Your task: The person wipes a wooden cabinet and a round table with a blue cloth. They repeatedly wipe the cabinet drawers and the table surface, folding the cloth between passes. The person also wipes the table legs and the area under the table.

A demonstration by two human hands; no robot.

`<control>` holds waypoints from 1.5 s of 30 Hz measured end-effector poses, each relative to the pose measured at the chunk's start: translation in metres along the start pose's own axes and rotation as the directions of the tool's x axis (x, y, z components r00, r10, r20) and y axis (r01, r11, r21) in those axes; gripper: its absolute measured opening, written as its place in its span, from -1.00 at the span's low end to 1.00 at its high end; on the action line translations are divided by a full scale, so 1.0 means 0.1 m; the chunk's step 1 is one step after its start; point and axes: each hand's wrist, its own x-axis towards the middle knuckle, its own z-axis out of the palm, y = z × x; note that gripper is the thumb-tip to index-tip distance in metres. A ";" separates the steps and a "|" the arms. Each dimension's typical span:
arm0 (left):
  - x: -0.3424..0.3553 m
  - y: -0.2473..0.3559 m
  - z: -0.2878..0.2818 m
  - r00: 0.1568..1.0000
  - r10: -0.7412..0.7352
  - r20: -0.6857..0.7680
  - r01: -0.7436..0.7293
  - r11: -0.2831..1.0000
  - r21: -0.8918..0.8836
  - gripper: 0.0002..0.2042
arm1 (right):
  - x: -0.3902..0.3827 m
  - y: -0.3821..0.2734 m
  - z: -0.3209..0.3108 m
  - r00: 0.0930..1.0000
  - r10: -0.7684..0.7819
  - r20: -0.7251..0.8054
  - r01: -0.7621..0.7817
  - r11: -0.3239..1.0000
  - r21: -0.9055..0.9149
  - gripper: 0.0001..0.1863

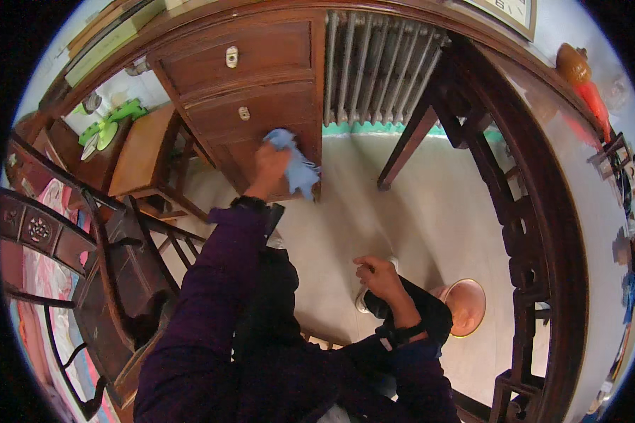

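My left hand (270,168) reaches forward and is closed on a light blue cloth (300,173). It presses the cloth to the lower front of a dark reddish-brown wooden cabinet (226,135), and the loose end hangs down toward the cabinet's right edge. Two drawers with pale metal pulls sit above the cloth; the upper pull (231,56) is the larger. My right hand (381,276) is over my right knee, its fingers curled in loosely with nothing seen in them. The palm side of both hands is hidden.
A metal radiator (381,67) stands right of the cabinet. A carved dark table frame (522,233) runs along the right. On the left are a wooden stool (144,158) and a dark armchair (120,282). A pinkish basin (466,308) rests on the floor beside my right knee.
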 end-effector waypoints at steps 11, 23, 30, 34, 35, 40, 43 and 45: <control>-0.09 -1.18 -0.63 0.730 -0.644 -0.230 0.453 0.707 -0.543 -0.44 | 0.09 -0.03 0.13 0.999 0.040 0.019 -0.042 0.993 0.110 -0.71; -0.04 0.78 -0.28 0.885 -0.422 0.195 0.383 0.424 -0.820 -0.69 | 0.05 0.01 0.02 0.972 -0.215 -0.093 0.208 0.975 -0.077 -0.75; -0.10 1.17 -0.37 0.872 -0.418 0.256 0.377 0.237 -0.895 -0.67 | -0.03 -0.01 -0.01 0.968 -0.229 -0.104 0.216 0.969 -0.118 -0.75; -0.10 1.17 -0.38 0.936 -0.351 0.028 0.194 0.448 -0.873 -0.65 | -0.02 -0.01 0.00 0.970 -0.220 -0.106 0.200 0.964 -0.175 -0.76; -0.06 1.11 -0.33 0.957 -0.260 -0.126 0.045 0.566 -0.823 -0.65 | -0.02 0.00 -0.01 0.961 -0.248 -0.125 0.222 0.956 -0.192 -0.76; 0.00 0.80 0.18 0.968 -0.068 -0.241 -0.037 0.914 -0.405 -0.57 | 0.02 0.02 0.04 0.986 -0.157 -0.052 0.148 0.978 -0.145 -0.74; -0.30 0.49 0.37 1.000 0.017 0.019 -0.006 0.884 -0.468 -0.56 | 0.03 0.04 0.02 0.988 -0.149 -0.051 0.139 0.978 -0.158 -0.72; -0.39 0.16 0.33 0.914 0.183 0.363 -0.096 0.965 -0.243 -0.50 | 0.04 0.05 0.00 0.976 -0.188 -0.111 0.162 0.964 -0.211 -0.71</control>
